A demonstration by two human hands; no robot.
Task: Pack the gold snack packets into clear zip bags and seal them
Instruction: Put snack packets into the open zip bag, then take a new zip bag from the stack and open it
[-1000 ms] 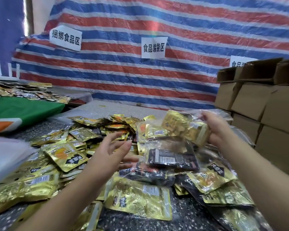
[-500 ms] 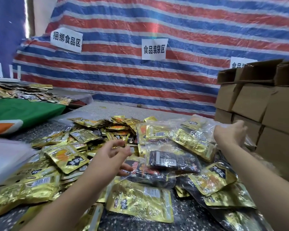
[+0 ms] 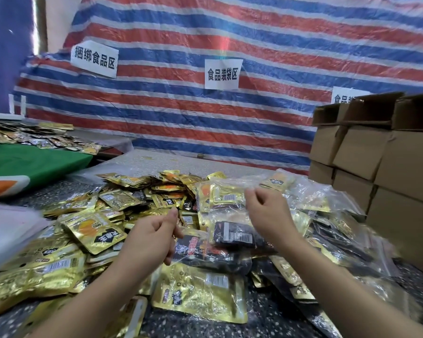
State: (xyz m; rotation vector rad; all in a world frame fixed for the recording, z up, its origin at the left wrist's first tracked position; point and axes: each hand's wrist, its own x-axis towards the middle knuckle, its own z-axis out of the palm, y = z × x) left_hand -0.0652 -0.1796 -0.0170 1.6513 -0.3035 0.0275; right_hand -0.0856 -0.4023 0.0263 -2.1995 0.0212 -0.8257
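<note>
Both grips hang above the pile and hold nothing. On the left hand (image 3: 152,234) the fingers are loosely curled, thumb near the forefinger, with no packet between them. On the right hand (image 3: 266,211) the fingers are half bent, and the fingertips (image 3: 250,192) come close to a clear plastic zip bag (image 3: 230,196); I cannot tell if they touch it.

A striped red, blue and white tarpaulin (image 3: 230,118) closes the back, with white paper signs on it. Brown cardboard boxes (image 3: 376,167) are stacked at the right, probably for the finished bags. A dark speckled worktop (image 3: 266,320) carries all the goods.

Loose gold foil snack packets (image 3: 95,230) lie in a heap left of the left hand and in front of it, near enough to take easily. Filled clear bags (image 3: 315,198), with gold and black packets inside, lie under the right hand and to its right. I judge this side keeps the packed ones apart from the loose stock.

One large gold packet (image 3: 200,296) lies flat between the two forearms, below both hands.
</note>
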